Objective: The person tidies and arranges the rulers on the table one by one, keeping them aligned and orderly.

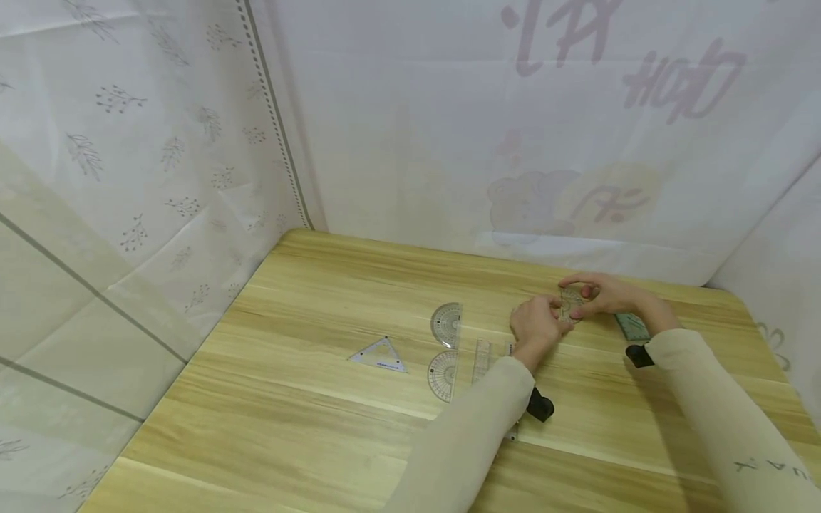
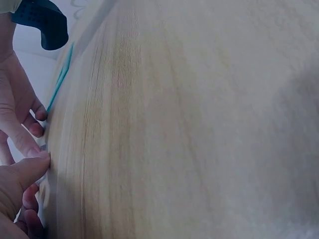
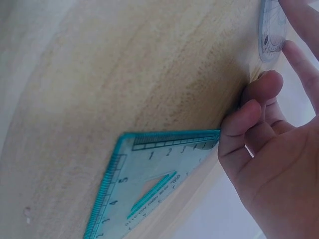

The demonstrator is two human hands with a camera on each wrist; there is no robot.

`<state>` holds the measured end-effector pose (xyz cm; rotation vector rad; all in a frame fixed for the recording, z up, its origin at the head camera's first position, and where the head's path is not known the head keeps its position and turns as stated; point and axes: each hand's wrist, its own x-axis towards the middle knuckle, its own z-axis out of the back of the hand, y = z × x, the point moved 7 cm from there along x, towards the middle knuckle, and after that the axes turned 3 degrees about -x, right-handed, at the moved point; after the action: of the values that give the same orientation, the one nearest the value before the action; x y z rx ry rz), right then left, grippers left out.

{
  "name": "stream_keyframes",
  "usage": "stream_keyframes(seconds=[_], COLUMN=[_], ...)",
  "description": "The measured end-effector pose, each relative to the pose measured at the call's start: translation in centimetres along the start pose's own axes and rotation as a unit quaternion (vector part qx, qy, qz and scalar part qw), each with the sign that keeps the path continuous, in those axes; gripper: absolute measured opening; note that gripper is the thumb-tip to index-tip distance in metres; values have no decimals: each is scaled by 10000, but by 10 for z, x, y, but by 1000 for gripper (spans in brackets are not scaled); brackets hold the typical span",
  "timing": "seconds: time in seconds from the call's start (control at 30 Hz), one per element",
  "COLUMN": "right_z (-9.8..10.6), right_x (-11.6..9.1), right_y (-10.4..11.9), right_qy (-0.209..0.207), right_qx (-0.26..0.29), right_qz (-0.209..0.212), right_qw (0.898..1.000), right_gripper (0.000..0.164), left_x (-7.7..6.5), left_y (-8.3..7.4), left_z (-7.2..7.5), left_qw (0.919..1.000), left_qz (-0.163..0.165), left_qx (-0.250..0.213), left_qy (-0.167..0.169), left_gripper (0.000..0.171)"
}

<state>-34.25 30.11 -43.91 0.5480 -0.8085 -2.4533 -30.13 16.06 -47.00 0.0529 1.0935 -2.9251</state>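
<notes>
Both hands are at a clear protractor point(image 1: 570, 303) near the back right of the table. My right hand point(image 1: 608, 295) holds it between thumb and forefinger, the forefinger at its far end. My left hand point(image 1: 536, 322) pinches its near left edge; in the left wrist view, the left thumb point(image 2: 27, 172) lies close to the right thumb. Under the right wrist lies a green-edged set square point(image 3: 124, 179), flat on the wood, its corner by the curled right fingers. In the right wrist view, part of the protractor is cut off by the frame.
Two more protractors point(image 1: 446, 325) lie in a column at mid-table. Left of them is a small clear set square point(image 1: 383, 365). A clear ruler point(image 1: 481, 356) and another strip are partly hidden by the left arm. White curtains point(image 1: 398, 142) hang behind the table point(image 1: 288, 342).
</notes>
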Motion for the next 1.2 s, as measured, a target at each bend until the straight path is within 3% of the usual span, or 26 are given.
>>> stream_keyframes(seconds=[0.3,1.03,1.2], right_z=[0,1,3], right_x=[0,2,0], right_y=[-2,-5,-3], right_qy=[13,-55,-217], right_qx=[-42,159,317], right_qz=[-109,-361,-143], right_qw=[9999,9992,9992], right_gripper=[68,58,50], left_x=[2,3,4], left_y=[1,1,1], left_z=[0,1,-1], left_qw=[10000,9999,9999], left_qz=[-12,15,39], left_qx=[0,94,66], left_qy=[-90,78,118], left_gripper=[43,45,44])
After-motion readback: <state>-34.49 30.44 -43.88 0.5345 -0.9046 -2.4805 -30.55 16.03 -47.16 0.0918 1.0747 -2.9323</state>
